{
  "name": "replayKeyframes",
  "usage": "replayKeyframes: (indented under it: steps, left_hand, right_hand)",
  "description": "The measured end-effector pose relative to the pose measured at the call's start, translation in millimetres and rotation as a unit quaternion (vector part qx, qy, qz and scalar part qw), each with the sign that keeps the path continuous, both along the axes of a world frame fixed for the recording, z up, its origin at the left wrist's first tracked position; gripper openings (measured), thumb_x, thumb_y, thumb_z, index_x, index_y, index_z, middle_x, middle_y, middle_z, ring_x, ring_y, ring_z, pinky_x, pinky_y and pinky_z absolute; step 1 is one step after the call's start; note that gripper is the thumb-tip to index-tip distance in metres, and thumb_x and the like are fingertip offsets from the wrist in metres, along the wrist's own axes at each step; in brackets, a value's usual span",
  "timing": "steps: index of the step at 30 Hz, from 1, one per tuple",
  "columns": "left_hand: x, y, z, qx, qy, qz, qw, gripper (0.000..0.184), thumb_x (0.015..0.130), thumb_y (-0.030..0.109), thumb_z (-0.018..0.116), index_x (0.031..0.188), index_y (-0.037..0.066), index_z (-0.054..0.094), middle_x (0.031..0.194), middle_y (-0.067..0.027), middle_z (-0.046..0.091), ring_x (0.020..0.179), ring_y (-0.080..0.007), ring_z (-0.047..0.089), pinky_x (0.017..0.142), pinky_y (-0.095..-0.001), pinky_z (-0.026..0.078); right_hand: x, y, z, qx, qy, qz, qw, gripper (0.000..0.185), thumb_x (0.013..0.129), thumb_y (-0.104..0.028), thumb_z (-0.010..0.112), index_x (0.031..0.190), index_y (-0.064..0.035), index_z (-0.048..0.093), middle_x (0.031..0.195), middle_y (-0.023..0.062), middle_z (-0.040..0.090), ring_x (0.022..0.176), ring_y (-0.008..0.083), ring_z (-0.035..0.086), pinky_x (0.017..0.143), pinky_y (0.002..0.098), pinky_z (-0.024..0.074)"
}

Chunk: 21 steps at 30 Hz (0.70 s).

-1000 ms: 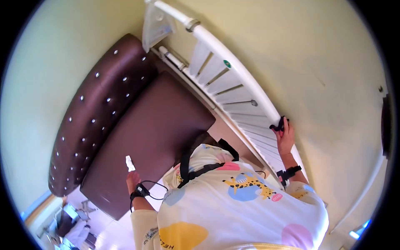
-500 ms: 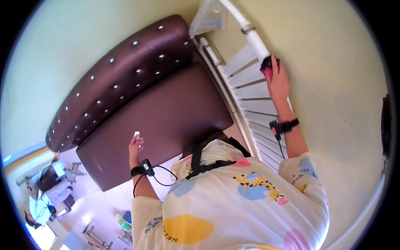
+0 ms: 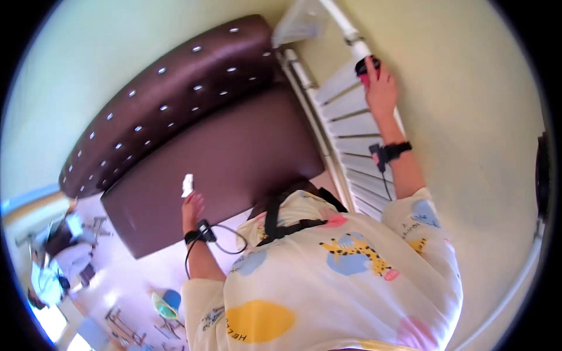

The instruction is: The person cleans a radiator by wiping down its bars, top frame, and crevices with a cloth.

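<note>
My left hand (image 3: 192, 209) is above the brown padded bench seat (image 3: 234, 146), its fingers closed on a small white crumpled piece (image 3: 187, 185) that looks like tissue or paper. That piece sticks out beyond the fingertips. At the upper right, my right hand (image 3: 381, 92) is wrapped over a black and pink object (image 3: 366, 68), whose kind I cannot make out. It rests at the white pipe along the top of a white radiator (image 3: 351, 126) with slanted fins. Each wrist wears a black strap with a small cabled box.
The bench's tufted backrest (image 3: 170, 99) curves along the wall. A clear plastic holder (image 3: 301, 23) hangs near the pipe's upper end. At the lower left are a seated person (image 3: 50, 278), wooden stools (image 3: 126, 327) and a blue-green item (image 3: 167, 304) on the tiled floor.
My right hand has moved up along the radiator pipe with the black and pink object. More of the white piece shows beyond my left fingertips. The view has shifted slightly.
</note>
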State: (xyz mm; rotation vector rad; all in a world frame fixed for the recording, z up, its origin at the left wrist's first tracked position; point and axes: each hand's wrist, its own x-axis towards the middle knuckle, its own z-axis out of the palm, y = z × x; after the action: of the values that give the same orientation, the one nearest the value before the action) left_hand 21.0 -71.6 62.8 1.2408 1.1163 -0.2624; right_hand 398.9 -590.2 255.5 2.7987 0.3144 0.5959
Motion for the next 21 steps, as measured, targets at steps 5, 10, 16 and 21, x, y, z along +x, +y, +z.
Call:
replayKeyframes:
  steps: [5,10,16,21]
  left_hand:
    - [-57.0,17.4,-48.3,-0.024,0.098,0.039,0.994,0.039,0.09,0.026,0.051,0.127,0.013,0.047,0.116,-0.0089,0.058,0.097,-0.0225,0.061,0.076,-0.0379,0.049]
    - [-75.0,32.9,-94.4,-0.041,0.165,0.036,0.985,0.038,0.091,0.025,0.05,0.127,0.016,0.046,0.112,-0.0094,0.058,0.094,-0.023,0.061,0.073,-0.0381,0.051]
    - [-24.2,55.2,-97.0,-0.012,0.081,-0.089,0.993,0.036,0.087,0.02,0.052,0.123,0.018,0.051,0.097,-0.0022,0.063,0.083,-0.0153,0.061,0.062,-0.0334,0.051]
    - [19.8,28.8,-69.6,0.08,0.097,-0.123,0.984,0.036,0.086,0.019,0.052,0.122,0.017,0.052,0.091,0.0002,0.063,0.076,-0.0115,0.06,0.055,-0.0293,0.048]
  right_hand:
    - [-151.9,-67.2,17.2,0.15,0.053,-0.059,0.986,0.075,0.072,-0.016,0.072,0.138,-0.0226,0.038,0.133,0.0174,0.04,0.108,0.0375,0.048,0.09,0.0441,0.0433]
    - [-278.0,-115.8,22.1,0.127,0.053,-0.136,0.981,0.073,0.071,-0.01,0.071,0.137,-0.017,0.039,0.134,0.0182,0.04,0.112,0.0382,0.046,0.094,0.0439,0.04]
    - [-337.0,-127.1,30.8,0.228,0.059,-0.203,0.95,0.066,0.066,0.003,0.06,0.13,-0.0132,0.049,0.133,0.0187,0.043,0.121,0.0375,0.042,0.103,0.0434,0.0327]
    - [-285.5,-58.7,46.2,0.571,0.282,-0.187,0.748,0.054,0.074,0.009,0.052,0.124,-0.0113,0.054,0.116,0.0094,0.058,0.107,0.0203,0.055,0.094,0.031,0.0421]
